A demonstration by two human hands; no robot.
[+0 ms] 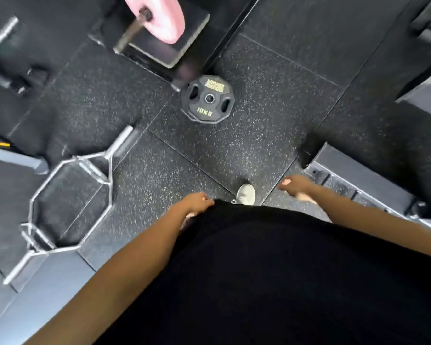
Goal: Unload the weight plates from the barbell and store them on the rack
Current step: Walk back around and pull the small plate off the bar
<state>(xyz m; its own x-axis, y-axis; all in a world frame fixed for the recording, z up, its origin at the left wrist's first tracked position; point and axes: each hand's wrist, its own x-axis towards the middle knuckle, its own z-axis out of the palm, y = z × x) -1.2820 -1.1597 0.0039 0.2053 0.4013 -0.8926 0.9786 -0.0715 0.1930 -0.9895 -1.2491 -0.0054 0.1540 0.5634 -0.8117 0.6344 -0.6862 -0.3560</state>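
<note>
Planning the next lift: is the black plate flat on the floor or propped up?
Flat: the black plate lies face up on the floor, label and hub hole showing.

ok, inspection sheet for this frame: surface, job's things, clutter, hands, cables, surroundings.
Surface: speckled black rubber floor tiles, seams visible.
Job's things: black 10 kg plate lying flat on the floor; pink plate on a bar end, top of view, blurred.
Clutter: bare hex bar lying on the floor at left.
Hands: left hand and right hand both empty, hanging low near the body.
Cables: nothing seen.
Surroundings: grey frame base at right; dark block under the bar end; one pale shoe.
</note>
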